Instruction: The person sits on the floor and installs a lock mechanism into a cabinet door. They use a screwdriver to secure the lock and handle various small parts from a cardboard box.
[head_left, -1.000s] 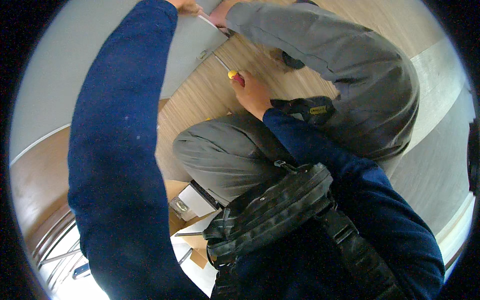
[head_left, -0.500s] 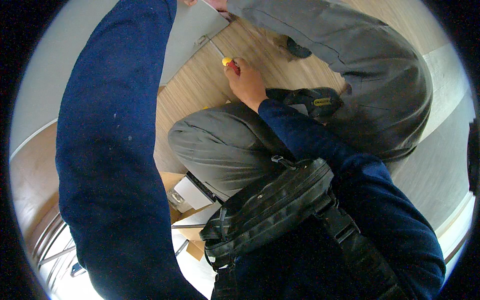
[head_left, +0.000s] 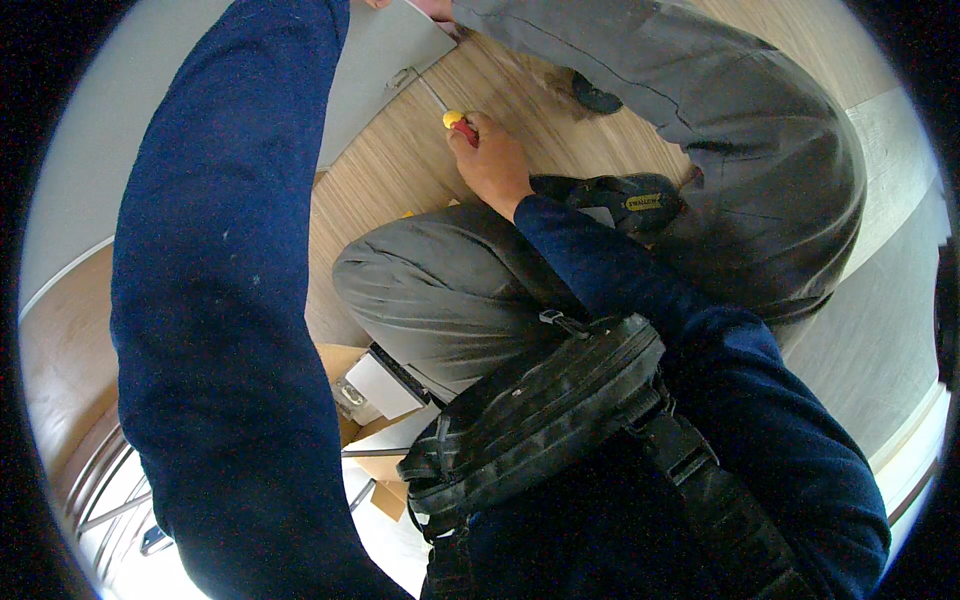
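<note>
The left arm in its dark blue sleeve reached far up the left side of the view, and the left hand was cut off at the top edge, so I could not tell whether its grip was closed on anything; it seemed to be at the far edge of the grey panel. A small metal fitting sat near that panel's right edge, where it met the wooden floor. Right of it, the screwdriver ran from the fitting back into the right hand, whose grip was closed round the red and yellow handle. To do this step well, I judged the shaft should stay in line with the fitting, with firm push along it, and the left hand should steady the panel against twisting. Nearer, a bent knee in grey trousers and a black bag crowded the view; someone else's black shoe lay far right.
</note>
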